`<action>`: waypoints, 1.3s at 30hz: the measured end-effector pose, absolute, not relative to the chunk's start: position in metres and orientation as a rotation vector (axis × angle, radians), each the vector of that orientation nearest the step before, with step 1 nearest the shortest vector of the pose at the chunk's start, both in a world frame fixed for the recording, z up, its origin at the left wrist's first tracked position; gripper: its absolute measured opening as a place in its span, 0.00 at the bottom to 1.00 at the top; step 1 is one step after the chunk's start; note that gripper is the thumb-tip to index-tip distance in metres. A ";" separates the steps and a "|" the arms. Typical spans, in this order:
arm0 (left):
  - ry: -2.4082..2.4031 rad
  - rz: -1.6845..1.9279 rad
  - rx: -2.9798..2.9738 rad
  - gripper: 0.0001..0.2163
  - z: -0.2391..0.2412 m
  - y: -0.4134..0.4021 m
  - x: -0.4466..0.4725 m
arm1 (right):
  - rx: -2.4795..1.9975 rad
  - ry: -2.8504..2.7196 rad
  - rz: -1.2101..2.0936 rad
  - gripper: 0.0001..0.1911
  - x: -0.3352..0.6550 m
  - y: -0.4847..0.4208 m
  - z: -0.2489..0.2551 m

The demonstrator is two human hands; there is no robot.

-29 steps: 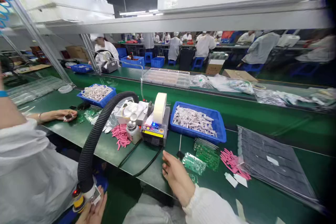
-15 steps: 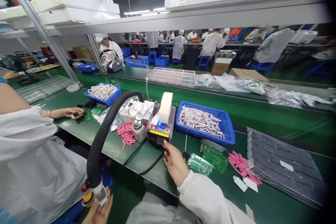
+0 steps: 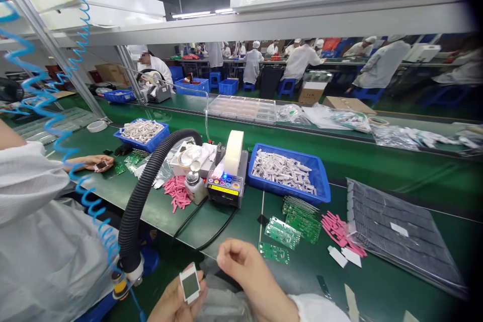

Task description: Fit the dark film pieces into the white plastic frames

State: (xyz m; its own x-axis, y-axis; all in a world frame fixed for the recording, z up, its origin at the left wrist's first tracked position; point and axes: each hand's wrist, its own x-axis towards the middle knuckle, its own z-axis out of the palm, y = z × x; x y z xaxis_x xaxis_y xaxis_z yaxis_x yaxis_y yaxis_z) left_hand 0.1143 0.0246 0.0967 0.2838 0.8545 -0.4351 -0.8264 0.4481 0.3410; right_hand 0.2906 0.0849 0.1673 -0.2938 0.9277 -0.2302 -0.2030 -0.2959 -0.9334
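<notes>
right hand (image 3: 245, 271) withdrawn, green bench (image 3: 226, 221), busy factory

An electronics assembly factory: long green desk (image 3: 362, 171) lines, blue bins (image 3: 289, 173) of parts, green circuit boards (image 3: 298, 219), a tape dispenser (image 3: 228, 176), and rows of white-coated workers (image 3: 302, 60).

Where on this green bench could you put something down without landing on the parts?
Bare green mat lies along the near edge, below the pink strips and the grey tray. Another strip lies behind the blue bin. Crowded: around the tape dispenser and circuit boards.
</notes>
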 end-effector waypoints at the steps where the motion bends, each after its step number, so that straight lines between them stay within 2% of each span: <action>1: 0.550 1.139 0.067 0.11 0.106 0.032 0.119 | -1.032 -1.241 1.627 0.13 0.299 0.082 0.175; 6: 0.309 1.166 0.093 0.13 0.148 0.066 0.159 | -0.992 -1.561 1.198 0.04 0.338 0.074 0.207; 14: 0.243 1.050 0.104 0.09 0.194 0.078 0.217 | -0.882 -1.535 1.055 0.04 0.345 0.064 0.228; 23: 0.229 1.034 0.142 0.10 0.191 0.073 0.228 | -1.079 -1.446 0.674 0.06 0.337 0.077 0.222; 39: 0.233 1.033 0.107 0.11 0.190 0.072 0.228 | -1.190 -1.432 0.670 0.07 0.342 0.082 0.224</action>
State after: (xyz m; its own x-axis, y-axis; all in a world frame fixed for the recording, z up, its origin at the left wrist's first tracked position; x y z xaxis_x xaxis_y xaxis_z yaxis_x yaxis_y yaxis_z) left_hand 0.2284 0.0723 0.1903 0.4905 0.8600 -0.1408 -0.8373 0.5099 0.1973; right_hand 0.3424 0.0823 0.2245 0.1085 0.9187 0.3798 0.2968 0.3347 -0.8943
